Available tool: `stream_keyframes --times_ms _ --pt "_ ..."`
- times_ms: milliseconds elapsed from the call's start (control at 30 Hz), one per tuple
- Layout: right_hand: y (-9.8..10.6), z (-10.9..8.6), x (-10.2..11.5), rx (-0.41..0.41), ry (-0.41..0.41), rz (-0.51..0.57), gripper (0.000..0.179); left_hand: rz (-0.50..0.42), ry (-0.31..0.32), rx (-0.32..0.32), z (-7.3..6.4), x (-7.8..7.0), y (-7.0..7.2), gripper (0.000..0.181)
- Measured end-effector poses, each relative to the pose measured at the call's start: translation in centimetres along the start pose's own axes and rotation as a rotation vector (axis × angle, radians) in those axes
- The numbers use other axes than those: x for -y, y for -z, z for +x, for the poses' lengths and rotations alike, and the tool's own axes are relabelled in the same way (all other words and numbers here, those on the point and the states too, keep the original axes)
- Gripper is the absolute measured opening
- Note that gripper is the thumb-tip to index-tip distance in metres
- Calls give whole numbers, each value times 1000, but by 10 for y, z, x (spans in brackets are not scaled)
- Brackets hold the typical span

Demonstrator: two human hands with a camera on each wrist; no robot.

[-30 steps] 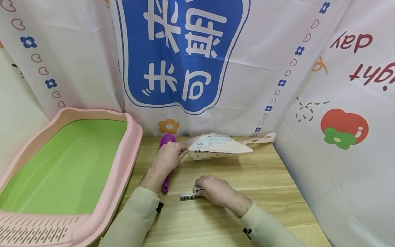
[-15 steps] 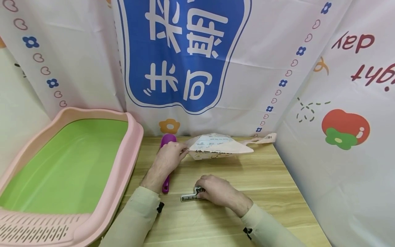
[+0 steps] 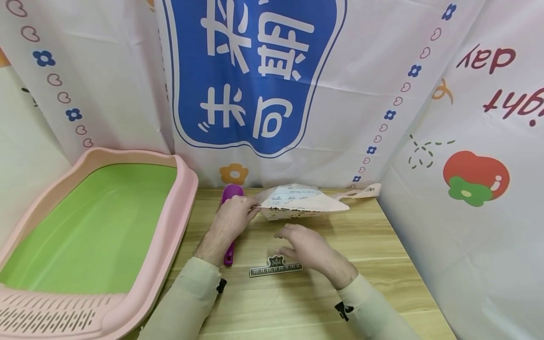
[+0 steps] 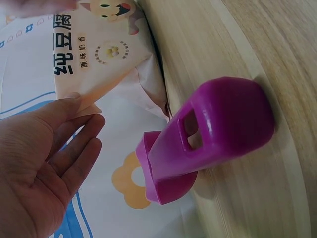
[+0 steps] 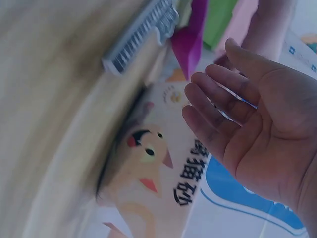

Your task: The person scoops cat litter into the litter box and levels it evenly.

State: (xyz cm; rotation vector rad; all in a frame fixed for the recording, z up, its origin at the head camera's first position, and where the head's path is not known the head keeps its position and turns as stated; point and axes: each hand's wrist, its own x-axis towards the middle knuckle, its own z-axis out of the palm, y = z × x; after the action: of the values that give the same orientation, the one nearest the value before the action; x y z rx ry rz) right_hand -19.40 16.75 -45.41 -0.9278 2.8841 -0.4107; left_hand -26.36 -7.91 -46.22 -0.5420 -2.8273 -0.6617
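Observation:
My left hand (image 3: pixel 231 217) pinches the top left corner of a pale pink bag of cat litter (image 3: pixel 293 200), printed with a cartoon cat. In the left wrist view, thumb and fingertips hold that bag corner (image 4: pixel 86 109). A purple litter scoop (image 4: pixel 218 124) lies on the table under the left wrist, its middle hidden in the head view. My right hand (image 3: pixel 308 245) hovers between bag and clip, fingers loosely spread and holding nothing. Just below it lies a sealing clip (image 3: pixel 276 268) with a piano-key pattern and a black handle.
On the left stands a large pink litter tray (image 3: pixel 187 198) with a green inside and a slotted front ledge. Printed white cloth (image 3: pixel 348 56) hangs behind and beside the wooden table (image 3: pixel 340 302). The bag's handle strip (image 3: pixel 361 191) reaches the right rear corner.
My right hand has let go of the sealing clip and risen up and forward toward the bag. The clip now lies fully visible on the table. My left hand stays at the bag corner.

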Motion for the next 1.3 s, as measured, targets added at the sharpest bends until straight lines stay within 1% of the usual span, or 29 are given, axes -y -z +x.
stream_keyframes --times_ms 200,400,567,667,900,1067,1267,1300 --pt "21 5 -7 -62 -18 -5 41 7 -3 1 0 0 -1 13" --pt "44 9 -19 -136 -48 43 40 19 -7 -5 0 1 -2 14" --pt "61 14 -36 -189 -119 79 44 22 -12 -11 0 0 -3 14" --pt "68 16 -48 -214 -163 95 45 20 -14 -12 0 0 -2 14" --pt "76 24 -73 -249 -207 181 45 20 -13 -16 0 1 -4 14" --pt "79 29 -85 -256 -235 199 45 23 -16 -15 1 2 -4 14" --pt "77 33 -98 -259 -279 198 46 9 -37 -24 0 3 -3 13" --pt "76 34 -100 -261 -284 198 46 -3 -57 -39 5 13 -13 16"
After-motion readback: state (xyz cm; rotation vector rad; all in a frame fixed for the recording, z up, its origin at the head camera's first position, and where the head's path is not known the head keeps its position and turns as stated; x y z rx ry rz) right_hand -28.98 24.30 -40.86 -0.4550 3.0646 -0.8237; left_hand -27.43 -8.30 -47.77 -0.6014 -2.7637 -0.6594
